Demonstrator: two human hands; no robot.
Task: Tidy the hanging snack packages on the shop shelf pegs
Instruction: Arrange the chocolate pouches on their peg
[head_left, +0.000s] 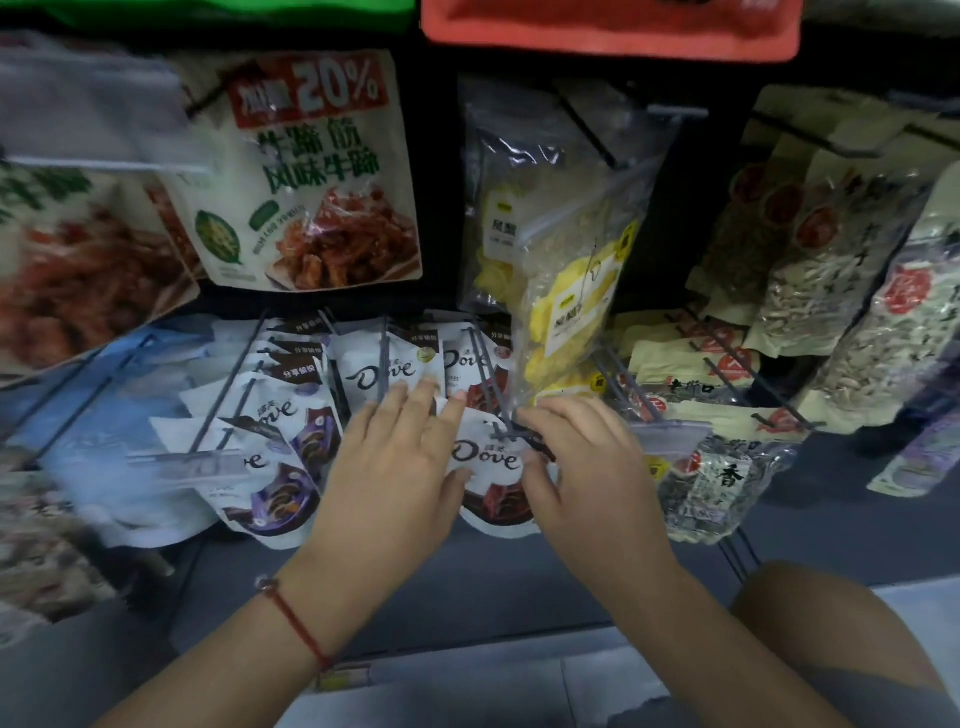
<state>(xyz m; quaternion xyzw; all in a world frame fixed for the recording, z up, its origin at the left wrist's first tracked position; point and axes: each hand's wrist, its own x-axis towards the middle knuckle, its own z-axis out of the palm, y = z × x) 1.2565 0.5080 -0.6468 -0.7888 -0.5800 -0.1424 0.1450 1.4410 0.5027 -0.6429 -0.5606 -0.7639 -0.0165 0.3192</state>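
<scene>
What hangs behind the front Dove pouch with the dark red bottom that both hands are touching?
Behind the front Dove pouch, more Dove pouches hang on the same peg. Only their tops show; the left hand and right hand cover the rest.

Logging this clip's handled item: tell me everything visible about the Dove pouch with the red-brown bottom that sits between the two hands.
The Dove pouch is a glossy white, plastic-looking bag with a dark script logo and a red-brown lower part. It hangs at the front of a dark wire peg, ahead of similar pouches, tilted slightly. The left hand lies on its left edge, fingers straight and reaching up the row. The right hand pinches its top right by the peg tip. Both hands cover its sides.
</scene>
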